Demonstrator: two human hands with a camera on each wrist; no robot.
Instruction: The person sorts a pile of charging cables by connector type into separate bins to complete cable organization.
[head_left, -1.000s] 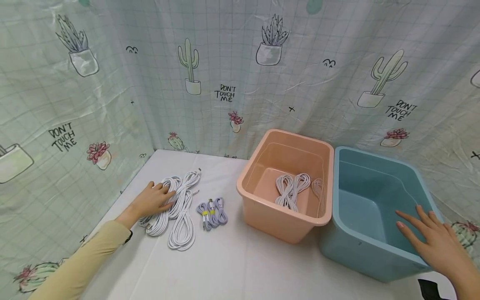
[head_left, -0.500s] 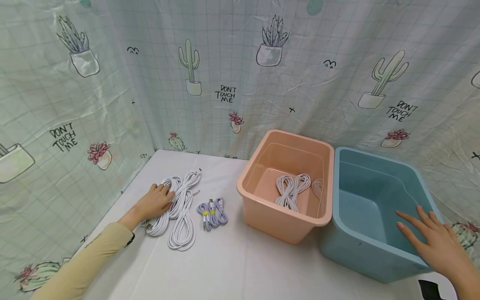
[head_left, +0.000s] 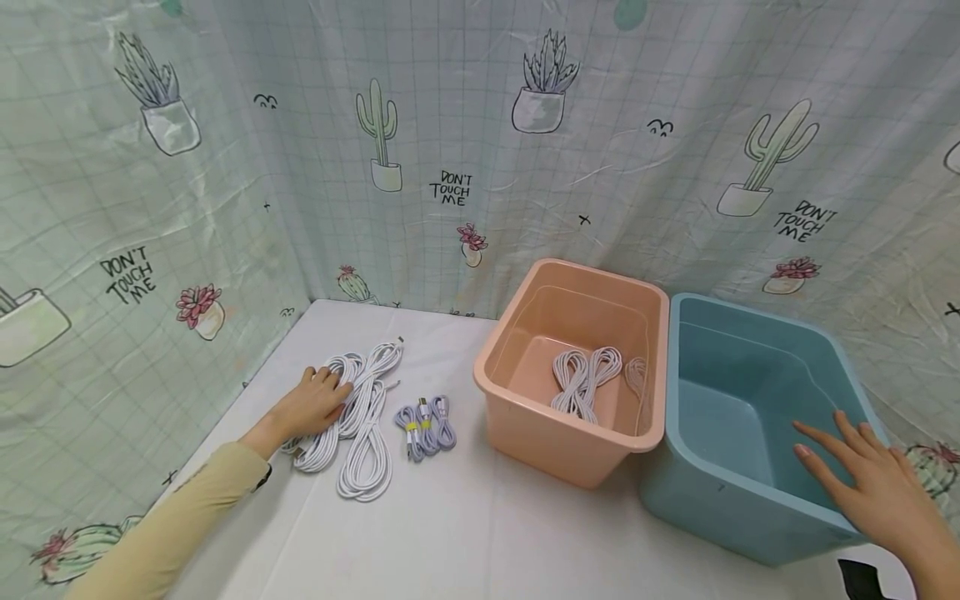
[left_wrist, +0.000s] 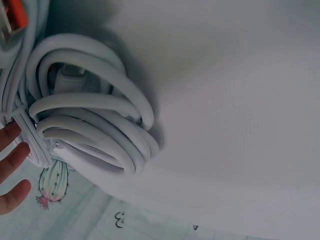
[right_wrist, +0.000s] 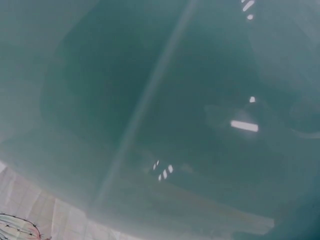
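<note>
Over the left part of a pile of coiled white cables point(head_left: 364, 417) lies my left hand point(head_left: 309, 408), its fingers bent round a bundled white cable point(head_left: 318, 451). Fingertips point(left_wrist: 15, 159) show against the strands at the left edge of the left wrist view, beside a thick white coil point(left_wrist: 95, 125) and a USB plug with an orange inside point(left_wrist: 12, 17). My right hand point(head_left: 873, 483) rests on the near right rim of the blue bin point(head_left: 757, 492), fingers spread and reaching inside. In the right wrist view, only the bin's smooth wall point(right_wrist: 165, 100) and the backdrop appear.
Left of the blue bin stands a peach bin point(head_left: 570, 442) with white cable bundles point(head_left: 581, 379) inside. Several small lilac cables point(head_left: 425, 427) with yellow ties lie right of the pile. A cactus-print curtain point(head_left: 480, 125) borders the white table point(head_left: 450, 533). A black object point(head_left: 858, 579) is at lower right.
My left hand's fingers have bent in over the cables, and the hand has shifted slightly. The right hand and the bins have stayed put.
</note>
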